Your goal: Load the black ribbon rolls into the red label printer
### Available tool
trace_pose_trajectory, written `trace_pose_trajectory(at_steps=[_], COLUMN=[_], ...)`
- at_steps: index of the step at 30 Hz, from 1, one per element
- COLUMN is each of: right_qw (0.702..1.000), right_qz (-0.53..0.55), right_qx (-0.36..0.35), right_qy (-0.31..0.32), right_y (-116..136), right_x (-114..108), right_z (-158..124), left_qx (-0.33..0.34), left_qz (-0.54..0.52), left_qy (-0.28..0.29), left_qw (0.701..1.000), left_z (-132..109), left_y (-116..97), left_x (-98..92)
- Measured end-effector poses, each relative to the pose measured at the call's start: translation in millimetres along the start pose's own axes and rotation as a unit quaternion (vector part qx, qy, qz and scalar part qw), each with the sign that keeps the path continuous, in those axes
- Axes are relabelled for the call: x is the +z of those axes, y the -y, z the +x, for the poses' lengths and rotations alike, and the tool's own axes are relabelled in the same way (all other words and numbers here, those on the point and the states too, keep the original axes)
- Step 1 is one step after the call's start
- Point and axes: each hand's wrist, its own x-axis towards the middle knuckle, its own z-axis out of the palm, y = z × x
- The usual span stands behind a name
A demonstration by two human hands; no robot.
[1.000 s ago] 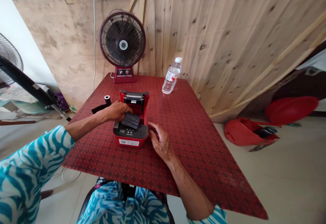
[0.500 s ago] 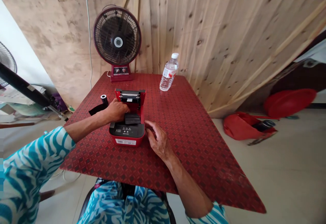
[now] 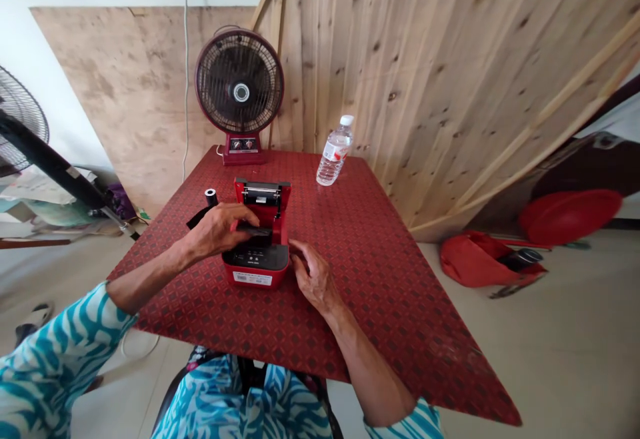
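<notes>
In front of me stands a small red and black printer [image 3: 254, 269], its lid [image 3: 263, 194] raised and a roller showing on the inside. My left hand [image 3: 223, 226] reaches over the compartment from the left, fingers bent round a flat black piece [image 3: 256, 231] inside. Part of that piece is hidden under the hand. My right hand [image 3: 314, 278] rests by the printer's right side, thumb and fingers apart, fingertips at the casing. Behind my left hand stands a roll of black paper or ribbon [image 3: 211, 197] with a loose tail.
A dark red table fan [image 3: 241, 96] and a clear water bottle [image 3: 335, 152] stand toward the back of the red patterned table [image 3: 380, 306]. Boards line the wall behind. On the floor at right are a red bag [image 3: 465, 259] and a red round basin [image 3: 570, 216].
My left hand has drawn back from deep in the compartment to the black piece at its front, which now lies lower. The right hand stays beside the printer. The view has shifted slightly.
</notes>
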Motion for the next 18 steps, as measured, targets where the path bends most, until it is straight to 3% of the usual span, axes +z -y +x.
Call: trace_pose_trajectory(at_steps=[3,8,18], right_qw=[1.0,0.997,0.99], right_qz=[-0.001,0.001,0.025], right_qx=[0.017,0.069,0.129], right_qy=[-0.007,-0.022,-0.058], right_y=[-4.6,-12.3,-22.1], right_x=[0.5,-1.4,0.5], right_z=[-0.6,-2.6,-5.7], left_qx=[0.036,0.079,0.115], left_qz=[0.024,0.066,0.137], left_qy=[-0.059,-0.077,-0.126], left_qw=[0.997,0.992,0.976], left_z=[-16.8,-41.1,-61.0], left_y=[-21.7,-47.5,-57.3], left_x=[6.5,19.4,23.9])
